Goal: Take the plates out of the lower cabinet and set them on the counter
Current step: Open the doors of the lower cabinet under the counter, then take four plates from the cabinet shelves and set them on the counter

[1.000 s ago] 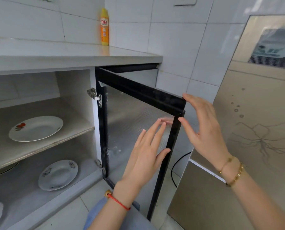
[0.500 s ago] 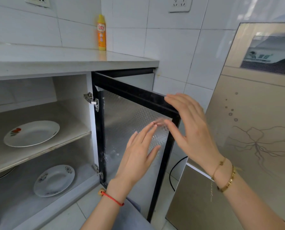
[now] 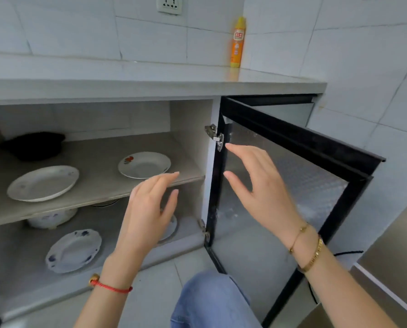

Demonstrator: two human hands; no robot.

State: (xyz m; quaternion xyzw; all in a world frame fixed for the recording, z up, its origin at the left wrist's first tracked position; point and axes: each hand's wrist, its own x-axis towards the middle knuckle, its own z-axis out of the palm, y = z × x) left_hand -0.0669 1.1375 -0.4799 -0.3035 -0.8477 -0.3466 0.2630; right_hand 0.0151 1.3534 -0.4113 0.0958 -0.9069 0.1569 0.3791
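The lower cabinet stands open. On its middle shelf [image 3: 91, 197] lie a white plate with a red flower [image 3: 144, 165] and a larger white plate [image 3: 43, 183]. On the bottom lie a blue-patterned plate [image 3: 74, 250] and another plate [image 3: 171, 229] mostly hidden behind my left hand. My left hand [image 3: 148, 214] hovers in front of the shelf edge, fingers straight, holding nothing. My right hand [image 3: 257, 185] is spread in the air in front of the open door [image 3: 316, 176], empty. The grey counter [image 3: 150, 79] runs above.
A yellow spray bottle [image 3: 238, 42] stands at the back of the counter. A black object [image 3: 35, 145] sits deep on the shelf, and a white patterned bowl [image 3: 52, 218] under it. A beige appliance [image 3: 392, 256] stands at the right. My knee in jeans [image 3: 212, 301] is below.
Both hands have left the door's outer edge and moved left toward the cabinet opening. The view has swung left, showing more of the shelves and plates.
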